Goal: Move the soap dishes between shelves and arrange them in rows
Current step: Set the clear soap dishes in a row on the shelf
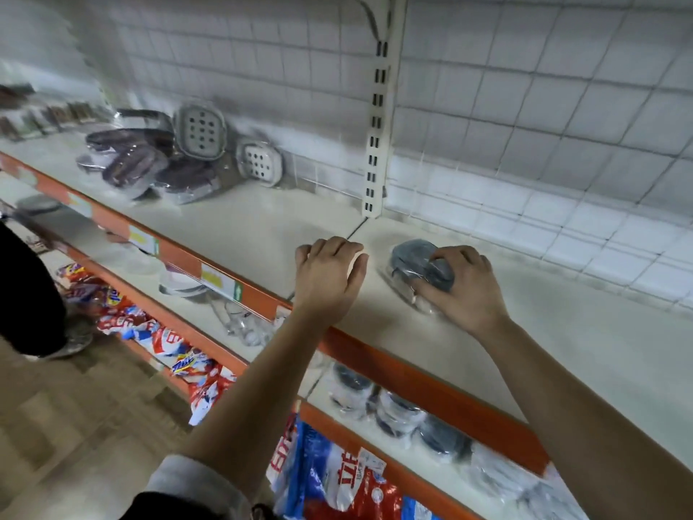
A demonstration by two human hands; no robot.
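Note:
On the upper shelf (262, 234) my right hand (461, 290) grips a grey soap dish (416, 258) in clear wrap, which rests on the shelf surface. Just left of it my left hand (330, 272) curls over a pale soap dish (355, 262), of which only a sliver shows between thumb and fingers. Several wrapped grey and white soap dishes (397, 410) lie in a cluster on the shelf below, under my forearms. Further left on the upper shelf lies a heap of brown wrapped dishes (131, 163), and two white perforated dishes (200, 131) lean against the back grid.
A slotted upright post (377, 144) divides the wire-grid back wall. Orange price rails (210, 272) edge the shelves. Red and blue detergent bags (337, 478) fill the lowest level. Another person's dark clothing (30, 294) shows at the far left, above the wooden floor.

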